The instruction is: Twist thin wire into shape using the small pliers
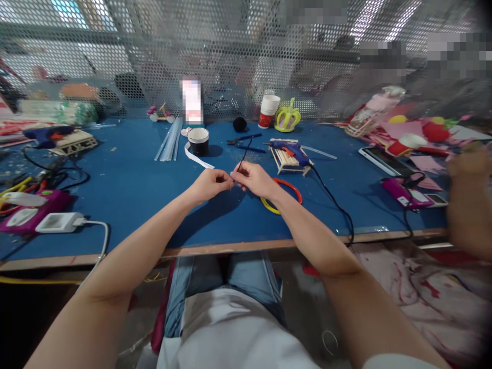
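Close together over the middle of the table (154, 205), my two hands meet fingertip to fingertip. My right hand (253, 177) pinches a thin black strand (246, 149), perhaps a pipe cleaner, which sticks up above the fingers. My left hand (211, 183) is closed in a pinch where the strand's lower end seems to be; the fingers hide most of that end. Below my right wrist lies a red and yellow ring (294, 187). Beyond the hands are blue-handled pliers (249, 137) and a black paper cup (199, 142) with a white strip (198, 161) beside it.
A blue glue gun (294, 152) rests on a small wooden rack, its cord running to the front edge. Clear glue sticks (169, 141), a black pompom (240, 124), stacked cups (268, 110) and a yellow-green basket (287, 119) stand behind. Purple power strips (403, 193) flank me; another person's arm (469, 200) is at right.
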Tool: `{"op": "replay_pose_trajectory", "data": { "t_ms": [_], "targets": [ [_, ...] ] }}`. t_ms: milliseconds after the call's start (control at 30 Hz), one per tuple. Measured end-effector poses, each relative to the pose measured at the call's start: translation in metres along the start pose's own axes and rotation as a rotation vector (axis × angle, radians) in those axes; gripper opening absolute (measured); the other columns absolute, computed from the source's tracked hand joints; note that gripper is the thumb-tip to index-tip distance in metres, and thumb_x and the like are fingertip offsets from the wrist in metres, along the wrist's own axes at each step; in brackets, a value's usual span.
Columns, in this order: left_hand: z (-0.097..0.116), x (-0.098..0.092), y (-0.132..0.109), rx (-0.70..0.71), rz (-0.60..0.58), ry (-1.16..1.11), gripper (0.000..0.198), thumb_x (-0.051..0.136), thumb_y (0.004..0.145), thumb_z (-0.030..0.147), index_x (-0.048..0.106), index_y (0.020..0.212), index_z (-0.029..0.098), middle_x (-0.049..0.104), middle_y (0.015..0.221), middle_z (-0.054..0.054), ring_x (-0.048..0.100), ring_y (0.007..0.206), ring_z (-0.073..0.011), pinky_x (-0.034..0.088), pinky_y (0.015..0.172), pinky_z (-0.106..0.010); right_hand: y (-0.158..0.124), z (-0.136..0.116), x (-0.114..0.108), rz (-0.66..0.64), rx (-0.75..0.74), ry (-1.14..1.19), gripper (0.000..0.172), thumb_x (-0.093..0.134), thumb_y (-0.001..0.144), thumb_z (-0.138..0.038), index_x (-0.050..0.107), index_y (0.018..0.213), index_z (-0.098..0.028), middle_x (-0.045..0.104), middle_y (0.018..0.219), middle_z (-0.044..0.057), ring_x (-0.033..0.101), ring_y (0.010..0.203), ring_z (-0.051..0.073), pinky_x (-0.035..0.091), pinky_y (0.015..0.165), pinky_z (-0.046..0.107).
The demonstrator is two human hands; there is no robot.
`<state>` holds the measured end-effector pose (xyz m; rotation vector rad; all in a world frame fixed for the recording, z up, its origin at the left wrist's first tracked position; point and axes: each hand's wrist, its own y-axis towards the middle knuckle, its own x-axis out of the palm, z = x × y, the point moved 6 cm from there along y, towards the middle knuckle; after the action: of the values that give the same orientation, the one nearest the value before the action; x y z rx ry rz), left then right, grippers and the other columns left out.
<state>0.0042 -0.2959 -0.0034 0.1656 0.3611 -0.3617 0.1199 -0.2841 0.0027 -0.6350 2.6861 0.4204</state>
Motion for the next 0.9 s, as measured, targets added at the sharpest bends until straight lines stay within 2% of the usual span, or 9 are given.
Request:
{"op": "replay_pose_trajectory", "data": {
  "t_ms": [133, 267, 433, 533, 700, 767, 900],
  "targets": [
    [0.0007, -0.0011, 0.0005, -0.008, -0.020, 0.057, 0.018, 0.060, 0.066, 0.030, 0.057, 0.066, 0.012, 0.053, 0.060, 0.001, 0.042, 0.054, -0.0080, 0.031, 0.054, -0.023, 0.0001, 0.0008, -0.0030, 0.036, 0.014, -0.164, 0.030, 0.052, 0.080, -0.046, 0.050, 0.075, -0.016, 0.050, 0.056, -0.003, 0.043, 0.045, 0.008, 0.034, 0.046, 0.022],
    [-0.0009, -0.0023, 0.0021, 0.028, -0.033, 0.138, 0.019, 0.058, 0.068, 0.030, 0.060, 0.070, 0.012, 0.058, 0.064, -0.001, 0.047, 0.058, -0.0097, 0.035, 0.057, -0.024, 0.0000, -0.0041, -0.0050, 0.102, -0.034, -0.335, 0.030, 0.053, 0.079, -0.044, 0.053, 0.072, -0.015, 0.055, 0.061, 0.000, 0.045, 0.055, 0.010, 0.033, 0.053, 0.023],
    [-0.0030, -0.0034, 0.0033, 0.074, 0.010, 0.235, 0.018, 0.058, 0.068, 0.029, 0.060, 0.067, 0.012, 0.057, 0.062, -0.001, 0.047, 0.058, -0.0103, 0.035, 0.056, -0.023, -0.0004, -0.0045, -0.0051, 0.149, -0.041, -0.399, 0.030, 0.054, 0.078, -0.044, 0.053, 0.070, -0.015, 0.054, 0.061, -0.001, 0.045, 0.056, 0.010, 0.032, 0.053, 0.023],
    [-0.0029, -0.0022, 0.0025, 0.054, 0.000, 0.163, 0.019, 0.058, 0.068, 0.031, 0.058, 0.065, 0.012, 0.053, 0.059, 0.001, 0.043, 0.055, -0.0085, 0.033, 0.054, -0.023, -0.0006, -0.0031, -0.0036, 0.131, -0.028, -0.313, 0.030, 0.055, 0.078, -0.044, 0.051, 0.069, -0.016, 0.051, 0.058, -0.002, 0.043, 0.052, 0.009, 0.032, 0.050, 0.022],
    [-0.0025, -0.0014, 0.0005, -0.051, -0.022, -0.063, 0.019, 0.062, 0.065, 0.031, 0.057, 0.063, 0.012, 0.050, 0.055, 0.003, 0.040, 0.051, -0.0068, 0.031, 0.052, -0.022, 0.0000, -0.0023, 0.0037, -0.027, -0.041, 0.073, 0.029, 0.054, 0.079, -0.046, 0.048, 0.081, -0.017, 0.053, 0.067, -0.002, 0.047, 0.052, 0.008, 0.039, 0.045, 0.020],
    [-0.0031, -0.0011, 0.0006, -0.069, -0.037, -0.077, 0.018, 0.063, 0.064, 0.030, 0.058, 0.064, 0.012, 0.052, 0.057, 0.002, 0.041, 0.052, -0.0069, 0.032, 0.052, -0.022, 0.0003, -0.0011, 0.0039, -0.049, -0.035, 0.094, 0.030, 0.054, 0.079, -0.046, 0.049, 0.078, -0.017, 0.052, 0.065, -0.001, 0.046, 0.051, 0.007, 0.039, 0.044, 0.020],
    [-0.0032, -0.0033, 0.0026, -0.002, -0.033, 0.029, 0.018, 0.061, 0.065, 0.029, 0.061, 0.068, 0.011, 0.058, 0.064, -0.001, 0.047, 0.057, -0.0090, 0.036, 0.057, -0.024, 0.0007, 0.0025, 0.0003, -0.003, 0.020, -0.047, 0.032, 0.054, 0.078, -0.048, 0.049, 0.075, -0.016, 0.047, 0.055, -0.004, 0.042, 0.045, 0.007, 0.035, 0.043, 0.020]
  ]
}}
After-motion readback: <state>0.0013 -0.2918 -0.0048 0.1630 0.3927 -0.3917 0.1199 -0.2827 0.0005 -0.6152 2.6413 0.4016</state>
